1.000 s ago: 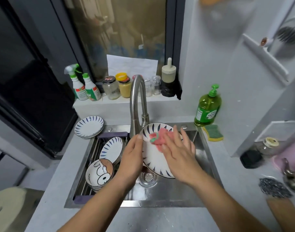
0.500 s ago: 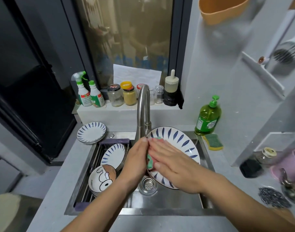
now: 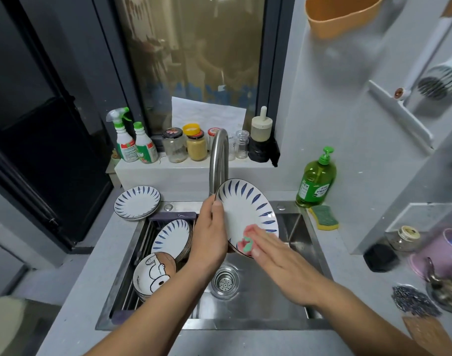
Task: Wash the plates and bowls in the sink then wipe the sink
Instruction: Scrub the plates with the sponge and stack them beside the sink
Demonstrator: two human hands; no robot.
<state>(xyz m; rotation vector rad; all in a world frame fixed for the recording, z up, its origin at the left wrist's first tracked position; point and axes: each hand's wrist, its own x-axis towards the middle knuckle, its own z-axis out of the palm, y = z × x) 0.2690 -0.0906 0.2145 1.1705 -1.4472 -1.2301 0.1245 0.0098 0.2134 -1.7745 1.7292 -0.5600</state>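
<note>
Held plate [image 3: 245, 206]: white, dark-blue leaf strokes round rim. Stacked plates [image 3: 137, 202], rack plate [image 3: 172, 237]: same pattern. Bowl [image 3: 153, 274]: white, black-outlined cartoon figure, brown patch. Cloth [image 3: 246, 244]: pink and green. Soap bottle [image 3: 316, 181]: yellow-green, green pump. Sponge [image 3: 324, 217]: yellow, green top. Sink [image 3: 304, 242]: steel grey. Surface [image 3: 348, 268]: pale grey. Spray bottles [image 3: 126, 145]: white, green caps.

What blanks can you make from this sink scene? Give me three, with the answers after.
The left hand grips a tilted ____ by its rim. The right hand presses a pink-and-____ cloth onto it. The cartoon bowl leans in the ____ half of the sink.
Missing words: plate; green; left.
</note>
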